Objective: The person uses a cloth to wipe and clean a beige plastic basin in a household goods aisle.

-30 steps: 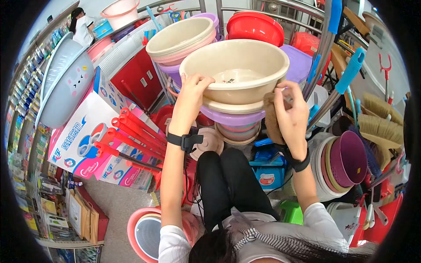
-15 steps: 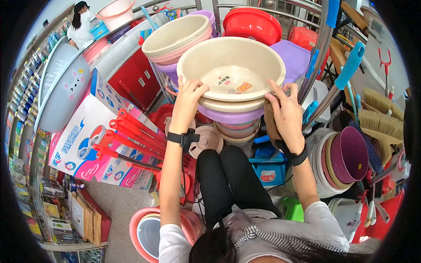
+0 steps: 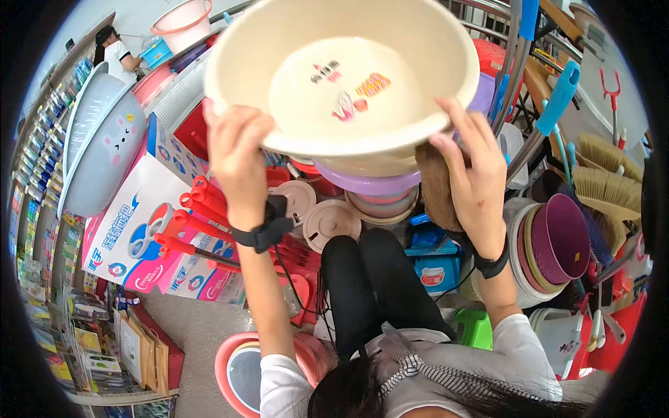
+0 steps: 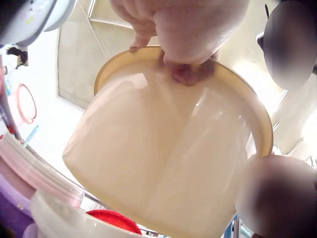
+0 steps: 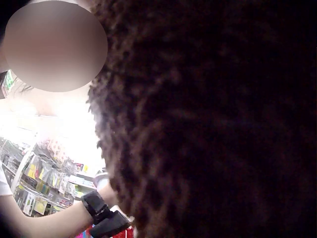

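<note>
A large cream basin [image 3: 348, 83] with printed stickers inside hangs above a stack topped by another cream basin and a lilac one [image 3: 369, 182]. My left hand [image 3: 240, 157] grips its near left rim; the left wrist view shows the basin's outside [image 4: 163, 144] with the left hand [image 4: 183, 29] at the rim. My right hand [image 3: 475, 177] pinches the near right rim and also holds a brown cloth [image 3: 437, 187] hanging below. That cloth [image 5: 198, 129] fills most of the right wrist view, hiding the right fingers there.
Red-handled tools [image 3: 209, 209] and a printed box [image 3: 129, 223] stand at left. Purple baskets [image 3: 557, 240], brushes [image 3: 610, 174] and a blue-capped pole [image 3: 557, 97] are at right. Pink basins [image 3: 233, 369] sit on the floor; another person [image 3: 115, 56] is at the far left.
Both hands have lifted the top cream basin up off the stack and closer to the head camera. The cloth has stayed with my right hand. The person at the far left has shifted.
</note>
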Available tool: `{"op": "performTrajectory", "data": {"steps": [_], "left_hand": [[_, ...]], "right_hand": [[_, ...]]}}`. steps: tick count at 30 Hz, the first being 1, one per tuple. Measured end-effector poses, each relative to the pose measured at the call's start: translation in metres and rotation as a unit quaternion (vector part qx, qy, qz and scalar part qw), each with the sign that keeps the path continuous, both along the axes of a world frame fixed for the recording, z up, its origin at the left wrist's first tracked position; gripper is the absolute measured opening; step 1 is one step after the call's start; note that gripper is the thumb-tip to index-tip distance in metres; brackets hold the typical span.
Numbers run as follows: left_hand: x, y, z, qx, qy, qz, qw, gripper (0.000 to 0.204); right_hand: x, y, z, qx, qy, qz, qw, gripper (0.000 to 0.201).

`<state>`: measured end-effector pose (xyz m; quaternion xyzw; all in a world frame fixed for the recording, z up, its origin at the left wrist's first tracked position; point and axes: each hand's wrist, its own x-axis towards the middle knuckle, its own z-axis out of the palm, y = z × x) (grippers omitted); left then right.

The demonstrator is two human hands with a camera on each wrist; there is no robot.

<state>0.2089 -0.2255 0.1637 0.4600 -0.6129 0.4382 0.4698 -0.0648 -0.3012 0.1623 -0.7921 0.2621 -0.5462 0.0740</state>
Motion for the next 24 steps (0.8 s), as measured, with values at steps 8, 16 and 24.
{"op": "performTrajectory", "data": {"steps": [8,16,24], "left_hand": [[0.097,-0.01,0.064,-0.081,-0.047,0.105,0.99,0.029],[0.181,-0.056,0.087,-0.05,-0.042,0.121,0.99,0.03],[0.247,-0.086,0.092,0.021,-0.081,0.122,0.989,0.025]], "right_hand": [[0.091,-0.043,0.091,-0.087,0.005,0.161,0.983,0.037],[0.246,-0.214,0.127,0.195,-0.044,0.176,0.964,0.053],[0.281,-0.215,0.106,0.301,-0.059,0.257,0.916,0.042]]}}
